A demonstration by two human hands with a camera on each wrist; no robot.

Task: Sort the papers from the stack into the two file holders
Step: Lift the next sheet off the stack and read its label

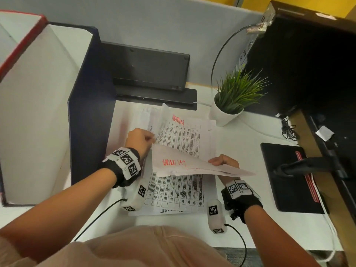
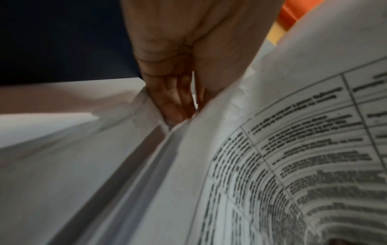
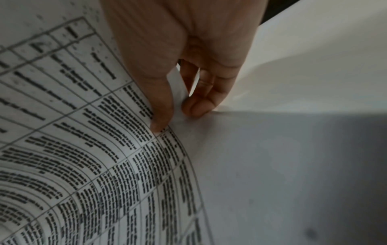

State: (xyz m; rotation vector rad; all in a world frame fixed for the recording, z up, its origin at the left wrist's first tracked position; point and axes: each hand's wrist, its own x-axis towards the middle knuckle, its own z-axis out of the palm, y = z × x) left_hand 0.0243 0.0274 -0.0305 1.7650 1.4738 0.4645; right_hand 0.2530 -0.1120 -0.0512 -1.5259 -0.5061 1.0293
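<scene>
- The tabletop [image 1: 240, 135] is white and carries everything; at its left side stand two tall file holders, one dark blue [image 1: 84, 105] and, further left, one white with a red edge [image 1: 28, 78].
- Both holders lie to the left of the hands, so the left hand [image 1: 139, 140] is the nearer one; I judge the lifted papers must travel leftward to go in.
- The stack [image 1: 185, 191] lies flat in front of the person, between the two forearms, with its long axis running away from the body. How many sheets remain in it I cannot count.
- Above the stack the lifted sheets [image 1: 185, 163] are held in the air, with red handwriting on top. There seem to be more than one, perhaps two or three; the exact number is not clear.
- The right hand [image 1: 224, 161] holds the right edge of the lifted sheets; in the right wrist view its fingers [image 3: 199, 106] and thumb are pinching the paper.
- The left hand takes the far left corner of these sheets; in the left wrist view its fingers [image 2: 173, 106] are pressed together and slipped between paper layers.
- One small potted plant [image 1: 231, 99] stands behind the stack, to the right.
</scene>
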